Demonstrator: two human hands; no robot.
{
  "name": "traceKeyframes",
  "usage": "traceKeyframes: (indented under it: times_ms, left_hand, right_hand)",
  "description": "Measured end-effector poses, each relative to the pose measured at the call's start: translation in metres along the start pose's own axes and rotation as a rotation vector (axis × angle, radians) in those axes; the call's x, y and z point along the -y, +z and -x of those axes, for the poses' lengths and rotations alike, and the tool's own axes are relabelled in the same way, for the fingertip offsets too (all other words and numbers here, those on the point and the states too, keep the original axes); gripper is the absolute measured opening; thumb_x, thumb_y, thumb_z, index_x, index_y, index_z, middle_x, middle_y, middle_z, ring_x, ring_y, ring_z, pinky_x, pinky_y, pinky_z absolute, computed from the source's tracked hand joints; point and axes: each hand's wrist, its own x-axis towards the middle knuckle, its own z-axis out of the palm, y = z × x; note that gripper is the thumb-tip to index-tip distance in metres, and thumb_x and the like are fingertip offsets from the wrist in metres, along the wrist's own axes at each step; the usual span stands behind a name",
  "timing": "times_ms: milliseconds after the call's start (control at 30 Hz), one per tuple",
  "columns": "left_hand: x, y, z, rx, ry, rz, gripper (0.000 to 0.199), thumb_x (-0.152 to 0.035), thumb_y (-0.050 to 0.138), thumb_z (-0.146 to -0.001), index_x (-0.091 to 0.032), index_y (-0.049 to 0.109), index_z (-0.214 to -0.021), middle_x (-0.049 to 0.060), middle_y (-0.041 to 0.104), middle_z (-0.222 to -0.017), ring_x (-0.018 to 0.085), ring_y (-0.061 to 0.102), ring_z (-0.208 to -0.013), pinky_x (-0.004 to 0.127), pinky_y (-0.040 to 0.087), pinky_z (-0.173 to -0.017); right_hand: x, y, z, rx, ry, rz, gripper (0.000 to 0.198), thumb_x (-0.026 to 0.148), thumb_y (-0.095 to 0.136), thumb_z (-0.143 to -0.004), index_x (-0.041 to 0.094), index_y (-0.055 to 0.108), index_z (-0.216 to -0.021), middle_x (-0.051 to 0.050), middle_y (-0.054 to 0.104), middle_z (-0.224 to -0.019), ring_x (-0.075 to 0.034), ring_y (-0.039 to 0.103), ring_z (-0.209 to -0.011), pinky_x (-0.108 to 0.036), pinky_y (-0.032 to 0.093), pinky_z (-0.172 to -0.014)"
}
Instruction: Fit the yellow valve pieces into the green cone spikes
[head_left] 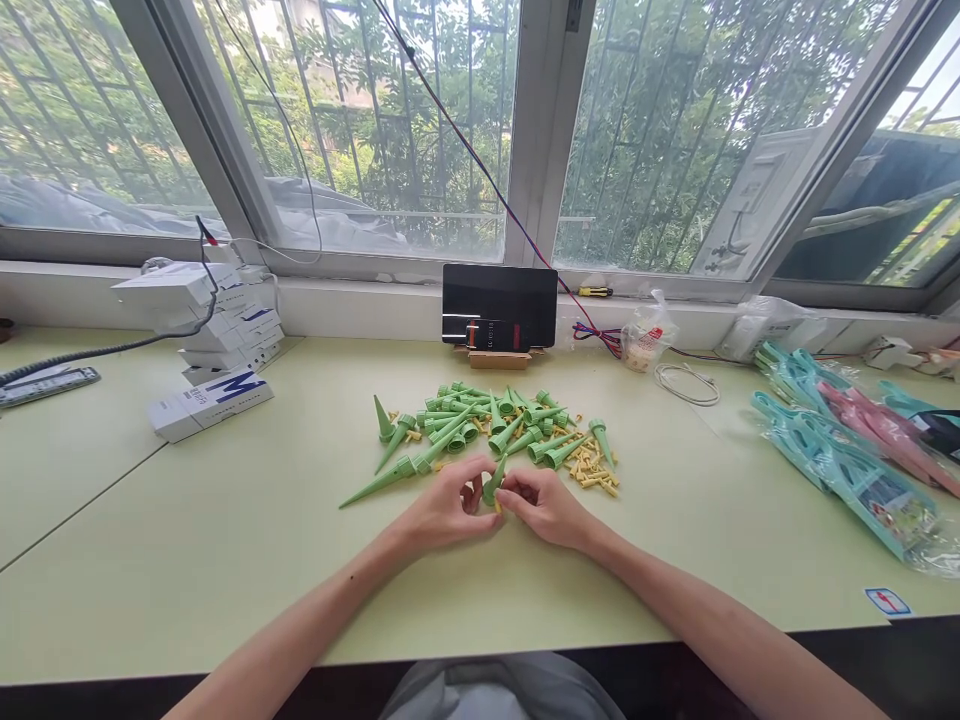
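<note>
My left hand (pixel 454 505) curls its thumb and fingers around a green plastic plant-watering spike (pixel 493 487), whose narrow tip points up and away. Against the near side of that spike, my right hand (pixel 546 507) is closed in a pinch, its thumb at a small yellow plastic peg (pixel 498 507). The fingers partly hide both pieces. Just beyond my hands lies a loose heap of similar green spikes (pixel 457 415). Several small yellow pegs (pixel 596 470) are scattered to its right, near my right hand. One long green spike (pixel 375 483) lies left of my left hand.
Behind the heap, a black tablet (pixel 499 290) leans with a phone (pixel 495 334) before it. White boxes (pixel 229 320) are stacked at the left. Bagged teal plastic items (pixel 840 465) lie at the right. A coiled cable (pixel 686 384) and a plastic bag (pixel 646 335) sit near the window.
</note>
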Motion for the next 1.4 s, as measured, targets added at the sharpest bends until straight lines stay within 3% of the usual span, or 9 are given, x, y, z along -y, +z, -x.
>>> traceKeyframes:
  times_ms: [433,700,1067,1300,1400]
  left_hand:
    - [0.0015,0.0003,0.0002,-0.004,-0.014,0.04,0.014,-0.018,0.063,-0.075,-0.018,0.057,-0.087,-0.003,0.05,-0.078,0.008,0.047,-0.062,0.019,0.044,-0.054]
    - [0.0068,0.0024,0.0011,-0.03,-0.008,0.074,0.026,-0.017,0.064,-0.077,-0.018,0.057,-0.102,-0.005,0.05,-0.073,0.008,0.047,-0.061,0.02,0.045,-0.056]
    - [0.0041,0.0022,0.0007,-0.04,-0.006,0.12,0.025,-0.017,0.066,-0.077,-0.017,0.057,-0.1,-0.005,0.052,-0.072,0.009,0.05,-0.062,0.022,0.048,-0.059]
    - [0.0026,0.0031,0.0001,-0.066,0.016,0.12,0.017,-0.02,0.066,-0.079,-0.017,0.058,-0.093,-0.001,0.056,-0.083,0.009,0.051,-0.063,0.023,0.05,-0.059]
    - [0.0052,0.0036,-0.0003,-0.082,0.009,0.122,0.019,-0.021,0.067,-0.08,-0.017,0.058,-0.096,-0.001,0.057,-0.083,0.009,0.052,-0.062,0.023,0.05,-0.059]
  right_hand:
    - [-0.0004,-0.0007,0.0001,-0.007,0.006,0.014,0.026,0.038,0.055,-0.095,0.017,0.058,-0.08,0.003,0.046,-0.065,-0.01,0.036,-0.056,-0.024,0.029,-0.052]
    - [-0.0031,-0.0009,-0.0004,-0.014,-0.012,0.046,0.023,0.034,0.053,-0.096,0.017,0.058,-0.08,0.003,0.045,-0.066,-0.011,0.035,-0.058,-0.023,0.028,-0.052]
    - [-0.0036,-0.0004,-0.0006,-0.007,-0.016,0.065,0.02,0.031,0.053,-0.096,0.017,0.06,-0.083,0.002,0.05,-0.069,-0.011,0.038,-0.059,-0.024,0.031,-0.055]
    - [-0.0014,-0.0005,-0.0007,-0.053,0.017,0.026,0.018,0.033,0.058,-0.094,0.018,0.058,-0.103,0.001,0.058,-0.076,-0.012,0.05,-0.065,-0.023,0.041,-0.059]
    - [-0.0025,-0.001,-0.0007,-0.102,0.049,0.055,0.025,0.036,0.061,-0.091,0.018,0.057,-0.108,-0.003,0.06,-0.092,-0.012,0.054,-0.067,-0.024,0.046,-0.059]
